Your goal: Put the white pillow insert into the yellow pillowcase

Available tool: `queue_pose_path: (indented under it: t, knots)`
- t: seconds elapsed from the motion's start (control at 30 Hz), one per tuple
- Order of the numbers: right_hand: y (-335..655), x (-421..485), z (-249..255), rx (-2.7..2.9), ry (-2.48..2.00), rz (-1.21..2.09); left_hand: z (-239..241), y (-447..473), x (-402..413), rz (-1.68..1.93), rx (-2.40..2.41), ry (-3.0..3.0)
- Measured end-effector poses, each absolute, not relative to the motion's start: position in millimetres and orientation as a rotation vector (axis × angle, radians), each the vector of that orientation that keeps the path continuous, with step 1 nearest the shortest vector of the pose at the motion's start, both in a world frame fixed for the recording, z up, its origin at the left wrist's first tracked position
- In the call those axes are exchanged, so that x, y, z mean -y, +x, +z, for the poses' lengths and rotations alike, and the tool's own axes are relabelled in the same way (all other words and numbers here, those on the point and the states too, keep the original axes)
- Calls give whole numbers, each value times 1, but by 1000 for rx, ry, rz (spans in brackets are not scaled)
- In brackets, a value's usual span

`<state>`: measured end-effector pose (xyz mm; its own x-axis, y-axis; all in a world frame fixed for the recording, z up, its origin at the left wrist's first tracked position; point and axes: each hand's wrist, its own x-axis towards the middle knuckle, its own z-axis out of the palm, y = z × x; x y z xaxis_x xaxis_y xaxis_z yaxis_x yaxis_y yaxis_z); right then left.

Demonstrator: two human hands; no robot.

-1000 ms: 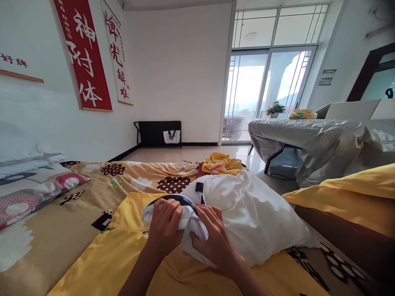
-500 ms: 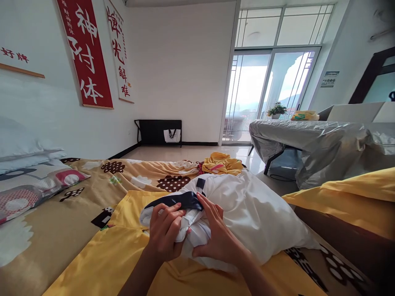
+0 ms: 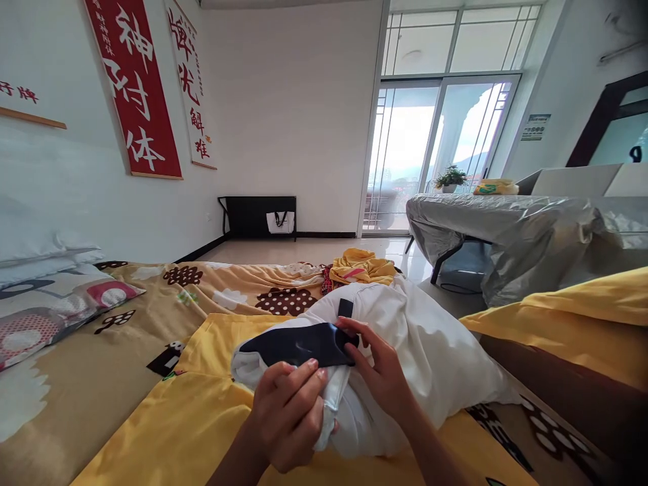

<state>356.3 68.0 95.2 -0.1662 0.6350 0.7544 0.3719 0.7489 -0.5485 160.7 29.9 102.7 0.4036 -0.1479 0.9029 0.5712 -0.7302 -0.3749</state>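
And there I was, both hands on the job! My left hand (image 3: pixel 291 418) was curled nearly closed, fingers folded over a bunched handful of the white shirt (image 3: pixel 435 351) and gripping it just below the dark collar (image 3: pixel 296 344). My right hand (image 3: pixel 382 371) was half closed, thumb and fingertips pinching the collar's right end, with the rest of the hand resting against the white fabric. The collar lay stretched flat across the top of the bundle, running from nine to three o'clock between my two hands. The shirt itself sat dead centre in front of me, puffed up in a soft heap, its bulk spilling toward three o'clock. Under it lay a yellow cloth (image 3: pixel 192 418), spread out toward six and seven o'clock, and under that a patterned blanket (image 3: pixel 152 297) ran off toward nine. A pillow (image 3: pixel 55 307) rested out at nine o'clock, well apart from the shirt. At twelve o'clock, just beyond the heap, a crumpled yellow garment (image 3: pixel 362 266) sat on the blanket's far edge. Out at two o'clock stood a table (image 3: pixel 506 229) under a silvery cover, and behind it a glass door (image 3: pixel 440 148) let in bright daylight. Red banners (image 3: pixel 131 88) hung on the wall at ten o'clock.
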Motion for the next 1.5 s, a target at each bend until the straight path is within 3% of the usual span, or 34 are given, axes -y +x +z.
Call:
queue_pose_path:
  t: [0.23, 0.6, 0.8, 1.17, 1.5]
  knots:
    - [353, -65, 104, 1721, -878, 178, 98, 166, -24, -1397, 345, -1978]
    - [355, -67, 104, 1601, -978, 270, 94, 170, -23, -1359, 287, -2012]
    - [371, -70, 101, 1619, -824, 306, 101, 167, -24, -1377, 331, -2023]
    - [383, -81, 95, 1974, -823, -24, 101, 170, -22, -1445, 274, -1962]
    - [389, -88, 91, 1802, -783, -200, 114, 147, -35, -1280, 571, -2196]
